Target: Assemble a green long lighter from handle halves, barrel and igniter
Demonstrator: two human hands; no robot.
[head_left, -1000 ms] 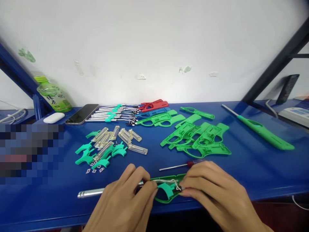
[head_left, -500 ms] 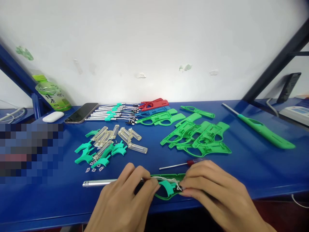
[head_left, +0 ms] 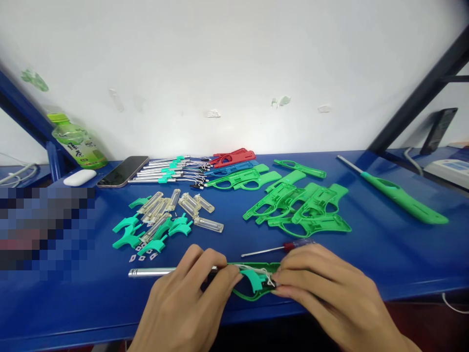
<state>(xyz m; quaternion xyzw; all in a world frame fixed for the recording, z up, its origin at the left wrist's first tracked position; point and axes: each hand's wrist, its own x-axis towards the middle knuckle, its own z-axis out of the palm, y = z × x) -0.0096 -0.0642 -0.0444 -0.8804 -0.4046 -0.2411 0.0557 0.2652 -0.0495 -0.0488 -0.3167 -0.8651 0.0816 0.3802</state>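
Near the table's front edge lies a green lighter shell half (head_left: pixel 252 296), open side up. A teal trigger (head_left: pixel 252 280) sits in its finger loop, with thin white wires (head_left: pixel 262 270) running above it. My left hand (head_left: pixel 190 293) is closed on the shell's left end, over the silver metal tube (head_left: pixel 154 272) that sticks out to the left. My right hand (head_left: pixel 326 286) pinches a small black igniter (head_left: pixel 270 283) at the shell's right part. The fingers hide both ends of the shell. A red-handled screwdriver (head_left: pixel 264 252) lies just behind.
Clear fuel tanks (head_left: pixel 208 224) and loose teal triggers (head_left: pixel 126 238) lie at left. Behind are tube assemblies (head_left: pixel 157 173), a phone (head_left: pixel 124 171) and a bottle (head_left: pixel 76 142). Green shell halves (head_left: pixel 311 225) are piled at right, with a whole lighter (head_left: pixel 403 195) beyond.
The metal tube and shell have shifted slightly, the tube's tip a little up and to the right. Both hands keep nearly the same hold.
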